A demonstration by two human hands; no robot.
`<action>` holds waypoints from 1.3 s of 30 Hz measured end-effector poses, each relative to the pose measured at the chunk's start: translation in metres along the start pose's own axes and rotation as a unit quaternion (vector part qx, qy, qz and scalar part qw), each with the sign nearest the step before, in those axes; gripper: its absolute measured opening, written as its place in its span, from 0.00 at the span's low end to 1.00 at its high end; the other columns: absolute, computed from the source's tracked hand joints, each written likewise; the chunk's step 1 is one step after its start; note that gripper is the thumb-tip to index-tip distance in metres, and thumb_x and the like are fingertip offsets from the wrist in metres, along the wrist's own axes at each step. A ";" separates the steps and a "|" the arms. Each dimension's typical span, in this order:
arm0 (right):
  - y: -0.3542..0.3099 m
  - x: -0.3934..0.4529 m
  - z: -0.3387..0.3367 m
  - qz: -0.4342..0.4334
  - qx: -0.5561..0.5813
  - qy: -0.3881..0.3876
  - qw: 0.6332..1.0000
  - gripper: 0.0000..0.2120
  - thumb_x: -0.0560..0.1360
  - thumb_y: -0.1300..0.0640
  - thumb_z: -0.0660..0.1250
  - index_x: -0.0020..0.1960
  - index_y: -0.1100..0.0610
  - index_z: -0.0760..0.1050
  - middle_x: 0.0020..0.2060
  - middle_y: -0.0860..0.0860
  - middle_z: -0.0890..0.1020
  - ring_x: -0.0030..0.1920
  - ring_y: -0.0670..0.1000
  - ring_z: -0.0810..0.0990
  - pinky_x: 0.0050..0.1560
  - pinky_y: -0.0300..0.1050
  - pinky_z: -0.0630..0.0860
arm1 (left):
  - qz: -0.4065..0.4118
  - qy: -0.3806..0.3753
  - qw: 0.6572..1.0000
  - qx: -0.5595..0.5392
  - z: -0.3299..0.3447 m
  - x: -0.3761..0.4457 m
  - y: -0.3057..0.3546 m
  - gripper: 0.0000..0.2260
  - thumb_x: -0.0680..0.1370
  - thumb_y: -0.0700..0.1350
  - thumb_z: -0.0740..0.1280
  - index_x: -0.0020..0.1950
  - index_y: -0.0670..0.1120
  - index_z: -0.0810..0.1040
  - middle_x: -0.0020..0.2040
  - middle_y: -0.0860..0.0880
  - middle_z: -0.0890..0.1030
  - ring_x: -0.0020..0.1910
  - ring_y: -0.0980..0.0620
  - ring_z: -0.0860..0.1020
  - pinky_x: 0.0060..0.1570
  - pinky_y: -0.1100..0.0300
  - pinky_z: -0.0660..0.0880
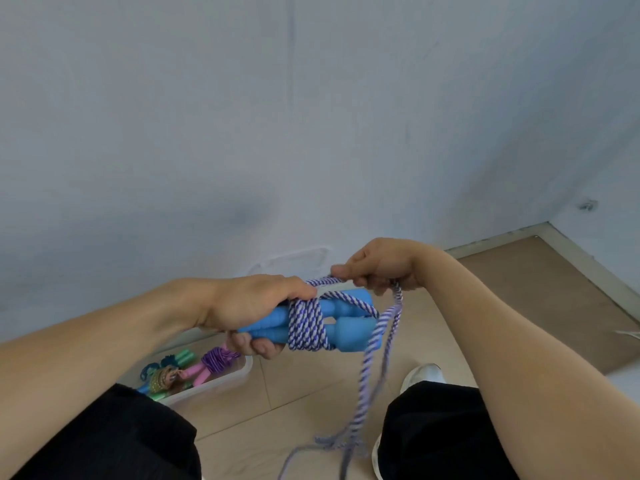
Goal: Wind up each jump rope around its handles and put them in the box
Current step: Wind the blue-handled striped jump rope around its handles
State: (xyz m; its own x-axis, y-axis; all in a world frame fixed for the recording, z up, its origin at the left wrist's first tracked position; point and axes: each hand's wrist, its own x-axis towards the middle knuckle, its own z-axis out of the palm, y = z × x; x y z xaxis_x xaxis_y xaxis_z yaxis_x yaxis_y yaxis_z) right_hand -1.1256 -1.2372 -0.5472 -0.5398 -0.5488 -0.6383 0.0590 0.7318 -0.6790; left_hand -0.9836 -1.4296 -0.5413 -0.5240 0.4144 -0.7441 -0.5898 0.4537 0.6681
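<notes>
Rope [308,323] tail blurred, box [221,381] seemingly half-hidden

2 blue handles [343,320] side by side, purple-white rope [308,323] part-wound.

Rope [363,403]: hanging strands motion-blurred, their lower ends cut off by the bottom edge. Handles [273,327]: left ends hidden inside the left hand [249,306]. Box [239,372]: near part hidden behind the left forearm and knee; its contents too small to count. Lid [294,263]: mostly hidden behind the hands.
</notes>
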 end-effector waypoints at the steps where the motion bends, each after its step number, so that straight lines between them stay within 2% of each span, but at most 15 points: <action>1: 0.005 0.000 -0.004 0.004 -0.005 -0.021 1.000 0.20 0.66 0.43 0.77 0.31 0.56 0.72 0.26 0.50 0.70 0.25 0.48 0.61 0.28 0.41 0.63 | 0.010 -0.002 1.000 0.006 -0.003 -0.002 -0.002 0.28 0.78 0.65 0.50 0.39 0.44 0.76 0.25 0.48 0.67 0.22 0.52 0.59 0.26 0.62 0.52; 4: 0.018 0.005 -0.012 -0.032 0.002 0.029 0.999 0.17 0.68 0.46 0.76 0.38 0.60 0.77 0.29 0.50 0.77 0.27 0.48 0.71 0.32 0.39 0.70 | 0.045 0.043 0.998 0.014 -0.005 -0.014 0.001 0.27 0.81 0.63 0.48 0.44 0.41 0.72 0.26 0.47 0.65 0.22 0.53 0.58 0.23 0.66 0.53; 8: 0.026 0.017 -0.011 -0.100 -0.163 0.198 0.961 0.06 0.72 0.55 0.75 0.47 0.53 0.81 0.46 0.50 0.84 0.46 0.49 0.82 0.50 0.42 0.79 | 0.082 0.087 0.993 -0.025 -0.014 -0.016 -0.002 0.25 0.82 0.59 0.48 0.37 0.43 0.69 0.26 0.46 0.64 0.22 0.53 0.57 0.24 0.64 0.51; 10: 0.017 0.014 0.005 -0.172 -0.084 0.168 0.967 0.08 0.74 0.63 0.71 0.51 0.54 0.80 0.49 0.50 0.84 0.49 0.49 0.82 0.50 0.42 0.78 | 0.093 0.058 0.992 -0.055 -0.017 -0.015 -0.003 0.28 0.81 0.62 0.48 0.33 0.46 0.74 0.26 0.46 0.65 0.22 0.53 0.57 0.24 0.62 0.51; 12: 0.001 0.008 0.025 -0.253 0.085 0.028 0.963 0.13 0.76 0.68 0.65 0.59 0.59 0.78 0.52 0.51 0.82 0.51 0.47 0.82 0.52 0.40 0.77 | 0.114 0.002 0.988 -0.108 -0.020 -0.014 -0.003 0.28 0.76 0.64 0.50 0.36 0.47 0.81 0.26 0.47 0.65 0.20 0.54 0.58 0.23 0.64 0.51; 14: -0.012 0.003 0.042 -0.291 0.227 -0.115 0.922 0.13 0.78 0.66 0.61 0.61 0.63 0.75 0.51 0.55 0.81 0.49 0.49 0.81 0.55 0.44 0.76 | 0.151 -0.025 0.972 -0.179 -0.025 -0.014 -0.002 0.28 0.74 0.64 0.53 0.45 0.43 0.81 0.26 0.47 0.66 0.19 0.55 0.60 0.23 0.66 0.53; 16: -0.020 -0.001 0.053 -0.281 0.296 -0.159 0.899 0.11 0.77 0.65 0.60 0.56 0.62 0.77 0.45 0.57 0.80 0.45 0.51 0.80 0.57 0.48 0.75 | 0.183 -0.043 0.956 -0.224 -0.031 -0.015 -0.002 0.27 0.74 0.63 0.53 0.47 0.42 0.79 0.25 0.48 0.66 0.18 0.56 0.60 0.23 0.69 0.57; 18: -0.026 -0.002 0.058 -0.259 0.340 -0.138 0.893 0.10 0.76 0.66 0.61 0.54 0.61 0.77 0.43 0.55 0.82 0.45 0.51 0.80 0.57 0.48 0.77 | 0.199 -0.066 0.943 -0.260 -0.035 -0.016 -0.003 0.25 0.74 0.62 0.55 0.46 0.42 0.79 0.25 0.48 0.66 0.18 0.56 0.61 0.22 0.70 0.60; 20: -0.030 -0.005 0.062 -0.261 0.324 -0.105 0.904 0.08 0.75 0.66 0.62 0.52 0.61 0.77 0.40 0.54 0.82 0.40 0.50 0.78 0.45 0.44 0.78 | 0.199 -0.082 0.937 -0.276 -0.037 -0.015 -0.006 0.24 0.73 0.62 0.57 0.45 0.43 0.80 0.25 0.48 0.68 0.18 0.56 0.63 0.21 0.70 0.62; 24: -0.033 -0.007 0.062 -0.269 0.214 -0.014 0.939 0.04 0.74 0.66 0.66 0.43 0.59 0.74 0.30 0.51 0.69 0.28 0.44 0.63 0.29 0.37 0.62 | 0.180 -0.080 0.948 -0.251 -0.040 -0.012 -0.013 0.26 0.73 0.62 0.57 0.44 0.41 0.81 0.26 0.46 0.70 0.18 0.54 0.65 0.20 0.69 0.63; 27: -0.033 -0.005 0.062 -0.298 0.178 0.016 0.938 0.06 0.75 0.65 0.67 0.51 0.62 0.77 0.35 0.53 0.75 0.32 0.48 0.71 0.32 0.41 0.70 | 0.190 -0.118 0.940 -0.256 -0.039 -0.011 -0.013 0.25 0.68 0.62 0.68 0.45 0.40 0.81 0.26 0.46 0.72 0.18 0.54 0.66 0.21 0.68 0.63; 29: -0.033 -0.006 0.062 -0.329 0.153 0.010 0.932 0.13 0.76 0.63 0.66 0.60 0.60 0.77 0.49 0.54 0.82 0.47 0.54 0.80 0.46 0.51 0.79 | 0.192 -0.156 0.934 -0.259 -0.038 -0.011 -0.012 0.25 0.69 0.62 0.68 0.46 0.39 0.81 0.27 0.46 0.73 0.19 0.54 0.67 0.22 0.68 0.64; 30: -0.033 -0.008 0.062 -0.343 0.140 0.008 0.929 0.13 0.76 0.63 0.65 0.59 0.59 0.78 0.51 0.51 0.83 0.51 0.50 0.81 0.52 0.49 0.79 | 0.190 -0.178 0.931 -0.257 -0.038 -0.011 -0.011 0.25 0.71 0.62 0.67 0.47 0.39 0.80 0.27 0.46 0.74 0.19 0.54 0.68 0.22 0.68 0.65; 34: -0.036 -0.017 0.063 -0.363 0.115 -0.018 0.925 0.07 0.76 0.66 0.63 0.48 0.57 0.76 0.42 0.42 0.82 0.44 0.41 0.79 0.48 0.34 0.75 | 0.181 -0.237 0.920 -0.255 -0.040 -0.009 -0.012 0.26 0.76 0.61 0.61 0.51 0.37 0.79 0.29 0.45 0.76 0.22 0.54 0.71 0.23 0.66 0.63; 39: -0.036 -0.014 0.067 -0.317 0.125 0.001 0.940 0.07 0.73 0.64 0.61 0.51 0.64 0.72 0.35 0.56 0.73 0.33 0.47 0.69 0.33 0.36 0.70 | 0.134 -0.179 0.950 -0.217 -0.045 -0.008 -0.012 0.29 0.72 0.65 0.64 0.49 0.37 0.81 0.27 0.44 0.75 0.20 0.52 0.67 0.23 0.63 0.57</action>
State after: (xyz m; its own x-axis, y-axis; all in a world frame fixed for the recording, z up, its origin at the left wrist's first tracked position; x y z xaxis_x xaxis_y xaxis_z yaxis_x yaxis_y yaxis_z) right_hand -1.0641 -1.2827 -0.5379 -0.5342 -0.8419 -0.0761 -0.0791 0.1393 -0.9871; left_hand -1.0005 -1.4738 -0.5439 -0.4936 0.7464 -0.4463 -0.7040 -0.0416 0.7090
